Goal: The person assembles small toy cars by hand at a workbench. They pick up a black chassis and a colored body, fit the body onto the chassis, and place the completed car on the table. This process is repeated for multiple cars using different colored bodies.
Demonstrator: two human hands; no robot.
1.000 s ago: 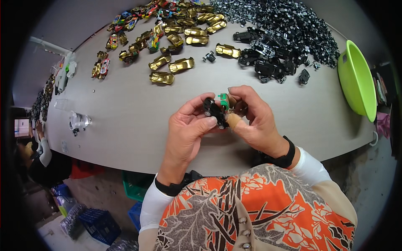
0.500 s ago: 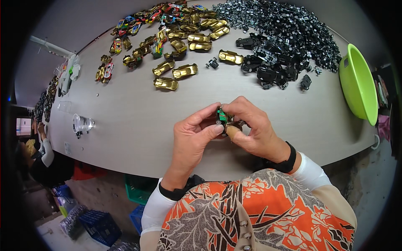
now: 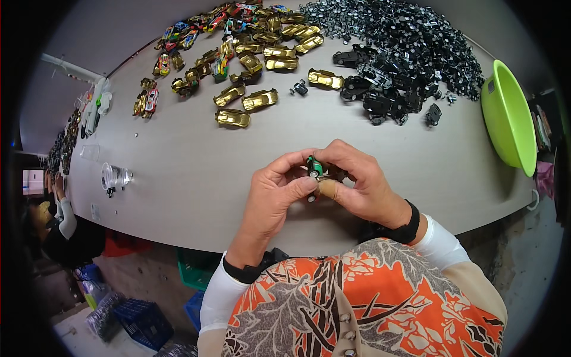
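Over the near middle of the table, a small green and black toy car (image 3: 314, 169) is held between both hands. My left hand (image 3: 269, 193) pinches it with the thumb and fingers from the left, the thumb tip beside a wheel. My right hand (image 3: 360, 180) closes on it from the right, its thumb wrapped in a tan cover. A dark, shiny piece shows in part between the right fingers, too hidden to name. Ahead of the hands lie several gold car bodies (image 3: 260, 100) and a small black part (image 3: 299, 88).
Multicoloured toy cars (image 3: 184, 37) are heaped at the far left. Black car parts (image 3: 380, 98) lie before a large pile of small wheeled parts (image 3: 410, 44). A green basin (image 3: 508, 119) stands at the right edge, a clear cup (image 3: 116, 176) on the left. Another person (image 3: 65, 223) works far left.
The toy car has turned slightly in my fingers, its lower wheel shifting to the left. Both hands keep their hold. The whole view has shifted a little.
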